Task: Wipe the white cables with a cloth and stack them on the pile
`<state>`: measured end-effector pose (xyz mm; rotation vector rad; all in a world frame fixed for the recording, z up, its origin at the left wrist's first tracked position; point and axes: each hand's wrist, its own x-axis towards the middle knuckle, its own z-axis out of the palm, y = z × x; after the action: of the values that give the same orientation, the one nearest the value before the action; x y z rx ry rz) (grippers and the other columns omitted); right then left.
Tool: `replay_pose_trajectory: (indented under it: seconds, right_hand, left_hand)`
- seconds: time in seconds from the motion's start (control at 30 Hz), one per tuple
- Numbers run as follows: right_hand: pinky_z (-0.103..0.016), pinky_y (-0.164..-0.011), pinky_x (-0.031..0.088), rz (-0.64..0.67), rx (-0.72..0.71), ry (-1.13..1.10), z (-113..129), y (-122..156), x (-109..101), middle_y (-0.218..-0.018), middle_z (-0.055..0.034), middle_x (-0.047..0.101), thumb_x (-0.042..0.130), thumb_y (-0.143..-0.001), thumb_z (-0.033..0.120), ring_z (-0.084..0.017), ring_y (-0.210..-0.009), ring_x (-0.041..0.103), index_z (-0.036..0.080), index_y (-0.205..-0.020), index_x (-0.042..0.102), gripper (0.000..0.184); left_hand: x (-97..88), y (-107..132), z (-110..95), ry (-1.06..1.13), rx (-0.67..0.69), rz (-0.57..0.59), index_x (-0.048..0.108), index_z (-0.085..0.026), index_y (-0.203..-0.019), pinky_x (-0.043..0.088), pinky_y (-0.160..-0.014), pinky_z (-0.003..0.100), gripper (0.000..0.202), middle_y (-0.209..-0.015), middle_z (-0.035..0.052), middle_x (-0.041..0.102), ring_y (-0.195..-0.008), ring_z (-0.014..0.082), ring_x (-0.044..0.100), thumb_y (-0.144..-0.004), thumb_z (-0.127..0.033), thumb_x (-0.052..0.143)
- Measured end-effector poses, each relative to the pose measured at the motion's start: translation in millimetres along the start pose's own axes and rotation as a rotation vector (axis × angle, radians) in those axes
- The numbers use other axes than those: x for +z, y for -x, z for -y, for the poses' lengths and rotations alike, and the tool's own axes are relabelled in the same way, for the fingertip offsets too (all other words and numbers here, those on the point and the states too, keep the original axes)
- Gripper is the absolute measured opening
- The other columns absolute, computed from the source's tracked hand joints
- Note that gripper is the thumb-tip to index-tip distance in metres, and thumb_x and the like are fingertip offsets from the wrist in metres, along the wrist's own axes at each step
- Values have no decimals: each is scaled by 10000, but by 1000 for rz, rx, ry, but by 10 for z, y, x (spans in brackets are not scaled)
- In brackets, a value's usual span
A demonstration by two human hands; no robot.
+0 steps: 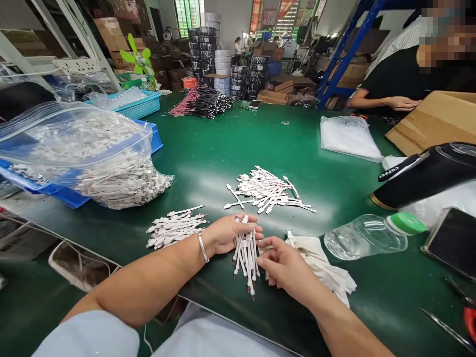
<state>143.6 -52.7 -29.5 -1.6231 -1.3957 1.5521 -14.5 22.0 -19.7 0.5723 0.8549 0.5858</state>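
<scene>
Several white cables (246, 253) held in left hand (225, 235), right hand (285, 264) alongside, grip unclear; probably bunching, next needs ends evened.

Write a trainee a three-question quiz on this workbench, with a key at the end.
1. Choose: what does the left hand hold?
A. A phone
B. A bunch of short white cables
C. A pair of scissors

2. True or false: the silver bangle is on the right wrist.

3. Fill in the blank: the clear plastic bottle has a ____ cap.

Key:
1. B
2. False; it is on the left wrist.
3. green
</scene>
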Motion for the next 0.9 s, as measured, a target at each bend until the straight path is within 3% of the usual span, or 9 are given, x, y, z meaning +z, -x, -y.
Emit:
replay_pose_trajectory:
  seconds: [0.2, 0.53, 0.9]
  right_hand:
    - [-161, -368, 318, 6, -15, -78, 3, -12, -17, -602, 97, 486, 532, -754, 255, -56, -429, 485, 222, -916, 442, 188]
    - [-149, -334, 269, 55, 36, -195, 66, 25, -88, -593, 107, 474, 566, -730, 318, -43, -389, 470, 212, -916, 436, 251]
    - [-135, -342, 270, 97, 45, -240, 53, 25, -9, -683, 86, 559, 577, -762, 330, -32, -396, 501, 220, -918, 394, 265]
  left_hand:
    - [7, 19, -25, -53, -8, -22, 546, -109, -1009, 515, -752, 323, 468, -871, 95, 676, -744, 184, 676, -588, 20, 706]
    - [12, 18, -48, -40, -44, -22, 522, -96, -1044, 522, -775, 346, 482, -911, 130, 670, -808, 223, 681, -599, 74, 594]
    - [24, 47, -73, -41, -41, -19, 537, -85, -1046, 506, -779, 349, 444, -916, 131, 665, -741, 194, 678, -634, 69, 593]
